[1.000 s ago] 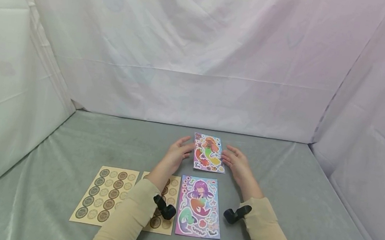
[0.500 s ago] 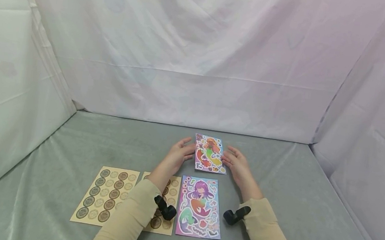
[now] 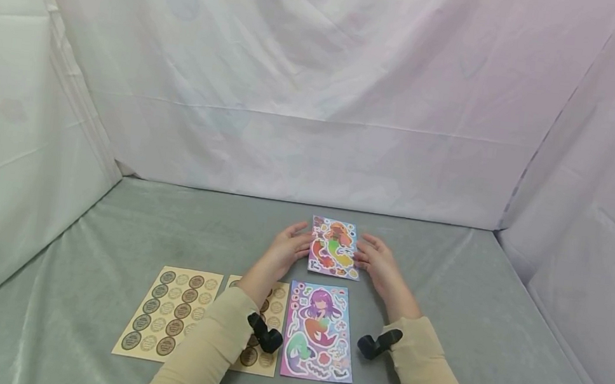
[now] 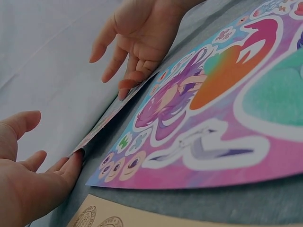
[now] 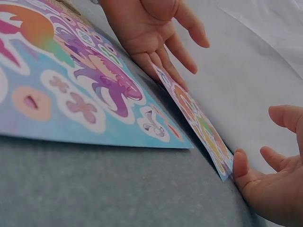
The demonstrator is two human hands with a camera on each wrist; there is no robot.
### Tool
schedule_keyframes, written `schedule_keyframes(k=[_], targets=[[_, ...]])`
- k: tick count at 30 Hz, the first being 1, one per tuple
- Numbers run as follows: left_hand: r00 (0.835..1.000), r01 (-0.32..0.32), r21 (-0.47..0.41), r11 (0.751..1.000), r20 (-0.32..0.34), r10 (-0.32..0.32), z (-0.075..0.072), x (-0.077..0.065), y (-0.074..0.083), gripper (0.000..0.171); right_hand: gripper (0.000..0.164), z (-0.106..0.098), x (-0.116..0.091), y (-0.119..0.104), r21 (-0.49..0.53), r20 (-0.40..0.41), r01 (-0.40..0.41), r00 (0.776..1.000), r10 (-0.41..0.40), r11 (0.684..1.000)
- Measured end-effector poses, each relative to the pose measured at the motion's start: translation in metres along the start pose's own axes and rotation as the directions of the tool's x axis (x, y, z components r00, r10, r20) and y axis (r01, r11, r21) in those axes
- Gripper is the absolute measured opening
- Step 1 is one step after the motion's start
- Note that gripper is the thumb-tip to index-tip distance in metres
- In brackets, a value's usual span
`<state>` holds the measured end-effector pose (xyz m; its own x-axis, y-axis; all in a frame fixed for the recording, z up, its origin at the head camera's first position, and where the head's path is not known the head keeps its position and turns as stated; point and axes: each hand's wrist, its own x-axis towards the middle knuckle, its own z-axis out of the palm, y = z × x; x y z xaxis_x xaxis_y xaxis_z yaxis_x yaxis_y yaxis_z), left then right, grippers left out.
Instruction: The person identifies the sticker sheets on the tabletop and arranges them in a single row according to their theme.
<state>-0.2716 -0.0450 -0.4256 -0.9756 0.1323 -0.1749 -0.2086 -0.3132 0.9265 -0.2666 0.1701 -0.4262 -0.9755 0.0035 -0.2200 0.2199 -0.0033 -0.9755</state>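
Note:
A mermaid sticker sheet with an orange-haired figure (image 3: 333, 248) lies between my two hands at the back of the table. Fingers of my left hand (image 3: 280, 251) touch its left edge, thumb raised clear of it. At the opposite edge, the loosely extended fingers of my right hand (image 3: 381, 269) touch the sheet. In the right wrist view, the sheet (image 5: 196, 120) looks slightly raised at its edge between the hands. Closer to me lies a second mermaid sticker sheet, with a purple-haired figure (image 3: 319, 333).
Two tan sheets of round stickers lie at the left: one in full reach of view (image 3: 157, 308), the other (image 3: 270, 367) partly hidden under my left forearm. Grey cloth (image 3: 496, 343) covers the table. White curtains (image 3: 320, 91) hang behind and at both sides.
The orange-haired mermaid sheet has shifted slightly towards me, and its tilt has changed a little. Both hands stay at its sides, nearly still. The other sheets have not moved.

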Motion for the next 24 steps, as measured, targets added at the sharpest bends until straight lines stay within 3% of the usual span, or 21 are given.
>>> schedule_keyframes(k=[24], targets=[[0.999,-0.018,0.003,1.0,-0.029,0.018,-0.0048,-0.0007,-0.0043,0.063,0.06,0.0011,-0.0018,-0.0044,0.081,-0.039,0.0,0.999,0.003,0.997]])
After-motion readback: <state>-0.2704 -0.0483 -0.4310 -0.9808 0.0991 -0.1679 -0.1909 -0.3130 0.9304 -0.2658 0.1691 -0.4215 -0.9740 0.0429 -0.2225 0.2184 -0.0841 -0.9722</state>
